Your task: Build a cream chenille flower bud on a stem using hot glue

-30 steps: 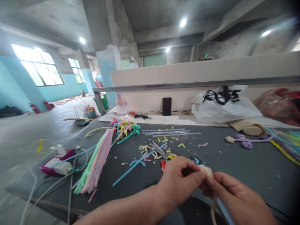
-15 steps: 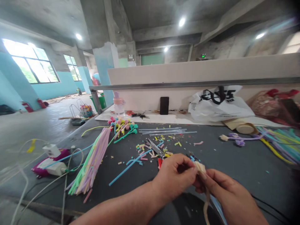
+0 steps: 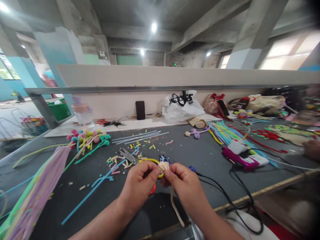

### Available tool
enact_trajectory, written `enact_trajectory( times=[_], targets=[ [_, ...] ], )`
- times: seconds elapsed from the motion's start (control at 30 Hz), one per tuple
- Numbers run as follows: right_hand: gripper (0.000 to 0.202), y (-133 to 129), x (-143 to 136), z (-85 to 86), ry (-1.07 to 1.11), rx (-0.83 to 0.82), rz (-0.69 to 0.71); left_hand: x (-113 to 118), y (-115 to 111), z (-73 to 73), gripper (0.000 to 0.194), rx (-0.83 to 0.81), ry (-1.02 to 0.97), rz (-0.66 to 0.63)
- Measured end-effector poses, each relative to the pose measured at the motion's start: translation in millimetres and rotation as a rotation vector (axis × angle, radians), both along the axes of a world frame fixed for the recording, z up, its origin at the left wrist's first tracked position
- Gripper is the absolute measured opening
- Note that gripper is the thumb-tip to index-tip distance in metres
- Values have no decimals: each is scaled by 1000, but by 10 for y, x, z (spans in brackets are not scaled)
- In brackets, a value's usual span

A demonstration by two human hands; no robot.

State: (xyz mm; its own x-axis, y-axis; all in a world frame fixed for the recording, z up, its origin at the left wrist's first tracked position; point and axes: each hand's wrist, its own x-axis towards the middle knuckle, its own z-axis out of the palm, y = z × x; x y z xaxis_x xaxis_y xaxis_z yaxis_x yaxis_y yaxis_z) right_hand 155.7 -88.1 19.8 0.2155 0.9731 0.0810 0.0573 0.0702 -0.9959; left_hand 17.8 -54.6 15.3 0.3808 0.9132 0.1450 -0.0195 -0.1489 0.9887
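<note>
Between my two hands is a small cream flower of bent pipe cleaner (image 3: 164, 166), its long stem hanging down under my right hand. My left hand (image 3: 141, 181) pinches the flower from the left with thumb and forefinger. My right hand (image 3: 183, 181) grips it from the right, thumb against the base. Just beyond my hands, scissors (image 3: 129, 156) with yellow and red handles lie on the dark table (image 3: 105, 203), partly hidden by my left hand. Cut pipe cleaner bits surround them, and a long blue pipe cleaner (image 3: 93, 191) lies to the left.
At left are a pipe cleaner bundle (image 3: 47, 186) and finished flowers (image 3: 87, 140). Clear sticks (image 3: 140, 137) lie behind the scraps. A phone (image 3: 140, 110) and a white bag (image 3: 182, 105) stand at the back. Right are more pipe cleaners (image 3: 225, 131), a purple device (image 3: 240, 158) with cables and another person's hand (image 3: 312, 148).
My view has swung to the right, bringing the right side of the table and another person's hand into sight. Both hands stay on the cream flower.
</note>
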Motion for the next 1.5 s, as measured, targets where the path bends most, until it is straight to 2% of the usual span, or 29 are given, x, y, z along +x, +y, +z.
enact_trajectory(
  times=[0.1, 0.23, 0.4, 0.53, 0.6, 0.73, 0.83, 1.17, 1.37, 1.43, 1.5],
  targets=[
    [29, 1, -26, -17, -41, 27, -43, 49, -39, 8, 26, -134, -99, 3],
    [24, -9, -53, -4, -140, 38, -76, 51, -45, 9, 25, -264, -212, -57],
    [23, -11, -63, 12, -169, 28, -63, -16, -22, 8, 27, -385, -266, -162],
    [28, 3, -42, 14, -111, 21, -55, -38, -5, 28, 30, -449, -253, -241],
    [32, 12, -22, 17, -35, -2, -19, -30, 2, 29, 29, -413, -214, -200],
    [35, 15, 12, 34, 190, -90, 85, -4, 16, 7, 24, -259, -187, -23],
    [35, 2, 19, 42, 286, -104, 133, -1, 21, -3, 22, -164, -164, 22],
    [40, -16, -9, 61, 280, -166, 190, -44, 2, 67, 18, -71, -59, -30],
    [37, -19, 15, 45, 309, -168, 233, -69, 60, 22, 15, -40, -122, -190],
    [36, -23, 17, 40, 312, -173, 238, -89, 84, 26, 13, 21, -91, -211],
    [36, -24, 18, 36, 298, -165, 239, -117, 112, 41, 10, 141, -1, -160]
  ],
)
